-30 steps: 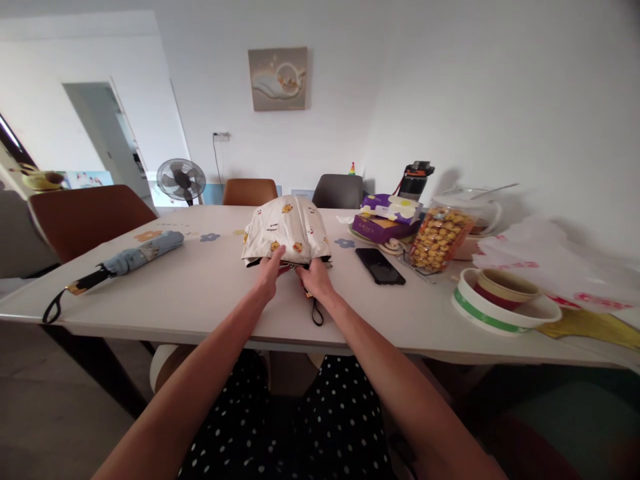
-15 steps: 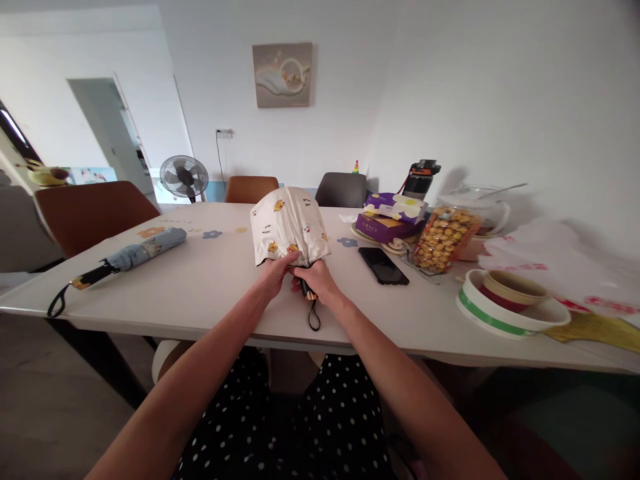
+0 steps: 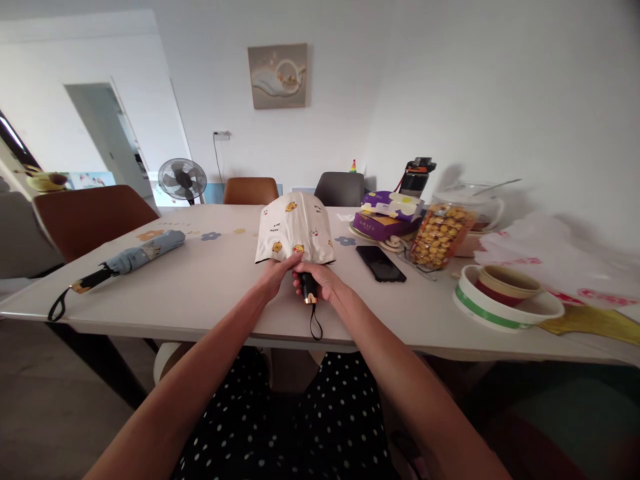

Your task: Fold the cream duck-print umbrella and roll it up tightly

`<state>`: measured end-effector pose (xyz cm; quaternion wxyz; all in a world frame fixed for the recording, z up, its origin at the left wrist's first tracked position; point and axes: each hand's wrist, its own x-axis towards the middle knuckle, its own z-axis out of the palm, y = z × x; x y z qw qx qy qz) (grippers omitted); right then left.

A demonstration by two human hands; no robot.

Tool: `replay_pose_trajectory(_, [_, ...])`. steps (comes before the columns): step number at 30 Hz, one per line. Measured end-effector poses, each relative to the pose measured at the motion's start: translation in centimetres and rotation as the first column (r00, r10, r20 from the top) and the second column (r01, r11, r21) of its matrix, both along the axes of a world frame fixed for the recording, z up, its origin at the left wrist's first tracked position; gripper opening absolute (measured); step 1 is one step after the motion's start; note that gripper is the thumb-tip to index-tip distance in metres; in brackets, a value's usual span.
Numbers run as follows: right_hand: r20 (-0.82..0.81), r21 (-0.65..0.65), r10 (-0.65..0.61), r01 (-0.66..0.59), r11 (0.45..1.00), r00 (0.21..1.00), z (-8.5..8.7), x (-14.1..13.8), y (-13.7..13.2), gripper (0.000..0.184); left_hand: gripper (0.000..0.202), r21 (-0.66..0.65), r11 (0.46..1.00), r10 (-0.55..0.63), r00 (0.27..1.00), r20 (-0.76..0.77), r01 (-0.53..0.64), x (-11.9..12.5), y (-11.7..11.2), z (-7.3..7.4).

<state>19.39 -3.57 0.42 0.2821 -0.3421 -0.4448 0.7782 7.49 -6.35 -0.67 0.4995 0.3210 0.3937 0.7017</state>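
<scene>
A cream umbrella (image 3: 295, 227) with small yellow cartoon prints lies loosely folded in front of me, its fabric spread away from me. My right hand (image 3: 320, 280) is wrapped round its black handle, whose gold-coloured end and black wrist loop point toward me. At the near edge of the fabric, my left hand (image 3: 277, 273) pinches the umbrella with the thumb on top; most of its fingers are hidden underneath. To the left on the table lies a second, light blue umbrella (image 3: 145, 252), rolled up, with a black handle and strap.
Right of the umbrella lies a black phone (image 3: 381, 264). Behind it are a purple box (image 3: 383, 225), a clear jar of round snacks (image 3: 443, 233) and a dark bottle (image 3: 417, 177). White and brown bowls (image 3: 493, 313) and a plastic bag (image 3: 560, 257) stand further right. Chairs (image 3: 250, 191) line the far side.
The umbrella has shifted slightly right and its fabric has fanned out more evenly. More of the black handle shows beneath my right hand. The camera view has moved a little.
</scene>
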Motion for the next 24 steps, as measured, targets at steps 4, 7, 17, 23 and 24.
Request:
replay_pose_trajectory(4, [-0.017,0.044,-0.114,0.115,0.992,0.993,0.0,-0.5,-0.3,0.007,0.037,0.027,0.999,-0.027,0.995,-0.096,0.03,0.0,0.1,0.1])
replay_pose_trajectory(7, [0.008,0.086,-0.168,0.167,0.982,0.986,0.0,-0.8,-0.4,0.01,0.038,0.017,1.0,0.02,1.0,-0.023,-0.02,-0.5,0.7,0.1])
replay_pose_trajectory(17, [-0.012,0.027,-0.229,0.229,0.973,0.973,0.7,0.2,-0.4,0.018,0.024,-0.131,0.923,0.372,0.926,0.063,-0.362,-2.8,2.0,-0.7])
replay_pose_trajectory(23, [-0.043,0.044,-0.249,0.251,0.967,0.967,0.5,0.1,-0.4,0.014,0.042,-0.156,0.857,0.495,0.869,-0.021,-0.492,-2.9,2.0,-1.2])
replay_pose_trajectory(24, [-0.051,0.051,-0.252,0.255,0.966,0.966,0.5,0.0,-0.4,0.013,0.045,-0.139,0.839,0.523,0.85,-0.059,-0.526,-3.1,2.1,-1.2])
